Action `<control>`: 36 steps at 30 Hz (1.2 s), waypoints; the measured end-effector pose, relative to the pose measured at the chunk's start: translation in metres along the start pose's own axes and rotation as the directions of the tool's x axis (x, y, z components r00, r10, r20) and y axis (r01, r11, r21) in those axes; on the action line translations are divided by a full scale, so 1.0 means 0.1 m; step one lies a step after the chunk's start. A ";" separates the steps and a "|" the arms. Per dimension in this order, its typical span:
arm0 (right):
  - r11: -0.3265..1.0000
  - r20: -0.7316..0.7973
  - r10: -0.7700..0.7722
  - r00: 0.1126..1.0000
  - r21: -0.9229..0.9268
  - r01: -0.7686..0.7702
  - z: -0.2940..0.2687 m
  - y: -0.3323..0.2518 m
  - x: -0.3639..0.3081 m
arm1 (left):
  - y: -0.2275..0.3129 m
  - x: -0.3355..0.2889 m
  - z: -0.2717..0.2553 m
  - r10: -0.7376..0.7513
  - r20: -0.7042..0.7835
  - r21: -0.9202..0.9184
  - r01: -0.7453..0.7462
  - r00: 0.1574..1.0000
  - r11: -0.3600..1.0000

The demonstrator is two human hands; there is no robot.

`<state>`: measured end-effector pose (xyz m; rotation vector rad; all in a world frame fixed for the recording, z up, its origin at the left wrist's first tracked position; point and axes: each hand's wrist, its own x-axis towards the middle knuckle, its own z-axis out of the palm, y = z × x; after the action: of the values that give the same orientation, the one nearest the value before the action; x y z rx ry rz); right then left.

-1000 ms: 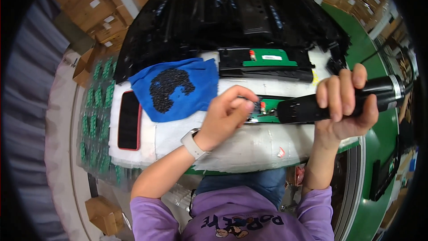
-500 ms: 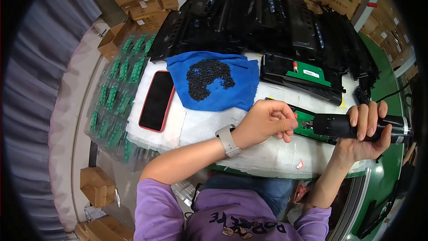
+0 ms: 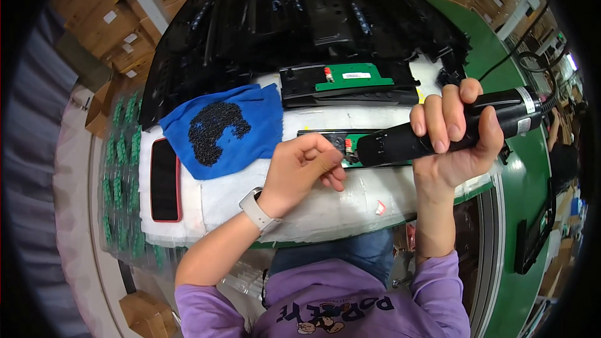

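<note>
A black electric screwdriver [image 3: 389,144] lies nearly level, with my right hand [image 3: 456,130] wrapped round its body. Its tip points left, over a green circuit board [image 3: 360,140] with a red part, set in a narrow black plastic housing [image 3: 328,136]. Right beside that tip, my left hand [image 3: 302,168] has thumb and forefinger pinched together; whatever is between them is too small to make out. Beyond the left hand a blue cloth [image 3: 264,122] carries a heap of small black screws [image 3: 211,130]. Another black housing [image 3: 300,91] with a green board [image 3: 374,77] lies farther back.
Large black plastic panels [image 3: 250,37] are piled along the table's far side. At left are a red-cased phone [image 3: 165,181] and clear trays [image 3: 116,169] of green boards. Cardboard boxes [image 3: 103,19] are stacked behind. A cord [image 3: 551,81] runs from the screwdriver's rear.
The head view has turned right, so everything sits farther left in it. The screwdriver's rear end is now tilted up more. My left hand stays pinched near its tip.
</note>
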<state>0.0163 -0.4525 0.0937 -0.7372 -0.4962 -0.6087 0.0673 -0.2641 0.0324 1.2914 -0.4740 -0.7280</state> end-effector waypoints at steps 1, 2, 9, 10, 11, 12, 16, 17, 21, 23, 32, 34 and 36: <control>1.000 -0.003 -0.005 1.000 -0.006 0.005 0.00 0.00 0.00 | -0.01 0.00 0.00 0.035 -0.021 -0.033 -0.036 0.999 0.999; 1.000 -0.013 -0.020 1.000 0.004 0.020 0.00 0.00 0.00 | -0.03 0.01 -0.01 0.058 -0.029 -0.032 -0.059 0.998 0.998; 0.999 -0.010 -0.040 0.999 0.019 0.040 -0.01 -0.05 0.01 | 0.00 0.00 0.01 0.051 -0.050 -0.076 -0.054 0.997 0.996; 0.999 -0.003 -0.031 1.000 0.026 0.031 -0.01 -0.04 0.00 | 0.00 0.00 0.01 0.042 -0.045 -0.065 -0.045 0.998 0.997; 0.999 -0.003 -0.029 1.000 0.032 0.029 -0.01 -0.03 0.00 | 0.00 0.00 0.01 0.033 -0.040 -0.054 -0.036 0.999 0.998; 1.000 0.008 -0.025 1.000 0.018 0.025 -0.01 -0.02 -0.01 | 0.00 -0.01 0.00 0.033 -0.045 -0.051 -0.035 0.998 0.998; 1.000 0.027 0.011 1.000 -0.002 -0.011 -0.02 -0.01 0.01 | 0.02 -0.01 0.01 -0.003 -0.033 0.010 0.003 0.999 1.000; 1.000 0.027 0.008 1.000 -0.004 -0.008 0.00 0.00 0.01 | 0.03 -0.02 0.01 0.004 -0.028 0.049 -0.003 1.000 0.999; 0.999 -0.061 -0.010 0.998 0.031 0.012 0.02 -0.02 0.02 | 0.02 -0.01 0.02 0.051 -0.036 -0.016 -0.052 0.998 0.999; 0.999 -0.050 -0.040 0.998 0.015 0.041 0.01 -0.02 0.02 | 0.00 -0.01 0.02 0.071 -0.031 -0.023 -0.072 0.997 0.997; 1.000 -0.022 0.001 1.000 0.013 0.000 0.00 -0.03 0.05 | 0.02 -0.01 0.02 0.070 -0.101 -0.004 -0.070 0.992 0.998; 1.000 -0.036 0.001 0.999 0.029 0.000 -0.01 -0.04 0.05 | 0.01 -0.01 0.01 0.063 -0.090 -0.012 -0.064 0.994 0.998; 1.000 -0.044 0.008 0.999 0.025 -0.007 0.01 -0.04 0.04 | 0.03 -0.01 0.01 0.058 -0.086 -0.016 -0.060 0.995 0.998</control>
<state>0.0162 -0.4555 0.0984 -0.7003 -0.4599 -0.6099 0.0666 -0.2632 0.0357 1.2809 -0.4339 -0.6239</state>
